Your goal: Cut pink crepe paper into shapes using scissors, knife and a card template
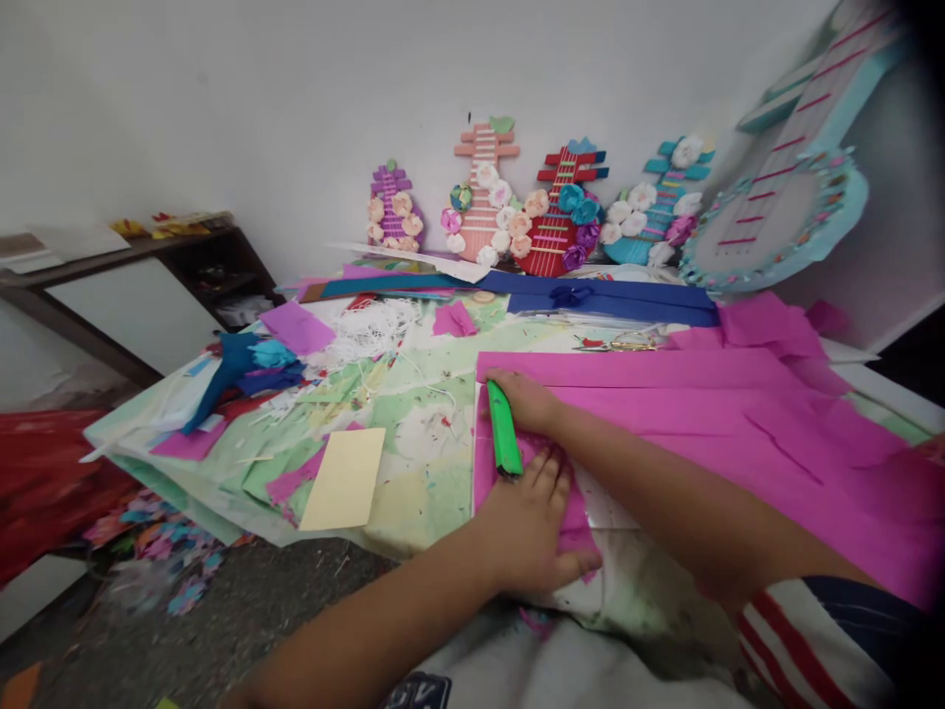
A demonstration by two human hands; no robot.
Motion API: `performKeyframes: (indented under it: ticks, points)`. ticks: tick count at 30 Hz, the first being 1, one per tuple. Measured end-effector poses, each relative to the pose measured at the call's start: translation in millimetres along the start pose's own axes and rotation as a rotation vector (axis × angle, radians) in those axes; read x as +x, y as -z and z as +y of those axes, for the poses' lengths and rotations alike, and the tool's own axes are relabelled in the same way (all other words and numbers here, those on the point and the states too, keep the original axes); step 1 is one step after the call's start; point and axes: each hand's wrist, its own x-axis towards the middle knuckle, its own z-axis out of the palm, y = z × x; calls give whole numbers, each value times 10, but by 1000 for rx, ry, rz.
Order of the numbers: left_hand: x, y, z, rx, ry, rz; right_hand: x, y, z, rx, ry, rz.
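My right hand (523,402) is closed around a long bright green tool (505,433) with a dark end; its exact kind does not show. The tool points toward my left hand (533,527), which lies flat with fingers spread on the near part of the pink paper (664,409). That large magenta sheet, creased and layered, covers the right side of the table and reaches under both hands. A piece of the same pink paper (580,544) with a ragged edge sticks out by my left thumb. A pale surface shows beneath it.
A cream card (344,479) lies left of the hands. Beyond are tangled white string (376,325), paper scraps, scissors (627,342) and a dark blue sheet (612,300). Several decorated paper instruments (483,197) lean on the wall. A cabinet (140,305) stands at left.
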Motion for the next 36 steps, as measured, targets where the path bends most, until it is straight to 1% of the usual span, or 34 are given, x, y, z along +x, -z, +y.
performKeyframes:
  ticks: [3, 6, 10, 13, 17, 18, 21, 24, 27, 28, 31, 32, 34, 36]
  points:
    - [8, -18, -11, 3, -7, 26, 8, -5, 4, 34, -4, 4]
    - [2, 8, -13, 8, -17, 55, 1, 26, 9, 86, -4, -2]
    - [-65, 107, 1, 54, -7, 134, -36, 156, -5, 173, -17, 28]
    - [-129, 157, -4, 83, 38, 186, -58, 243, -52, 198, -14, 45]
    - [-206, 151, -41, 105, 90, 193, -78, 243, -128, 145, -7, -21]
    - [-228, 141, -51, 103, 95, 193, -91, 241, -139, 149, -9, -18]
    - [-308, 111, -71, 105, 122, 208, -174, 319, -124, 194, -67, 70]
    - [-375, 85, -63, 119, 89, 243, -344, 530, -33, 234, -134, 187]
    - [-402, 51, -39, 120, 51, 307, -605, 738, 90, 248, -209, 271]
    - [-405, 37, -33, 123, 45, 327, -711, 786, 124, 282, -264, 304]
    - [-422, 6, -35, 137, 8, 377, -1066, 886, 174, 375, -417, 315]
    - [-433, 3, -40, 138, -9, 394, -1188, 919, 176, 357, -461, 314]
    - [-463, 8, -48, 129, -44, 436, -1415, 1006, 179, 202, -538, 337]
    - [-496, 12, -51, 118, -84, 466, -1596, 1117, 203, -78, -596, 358]
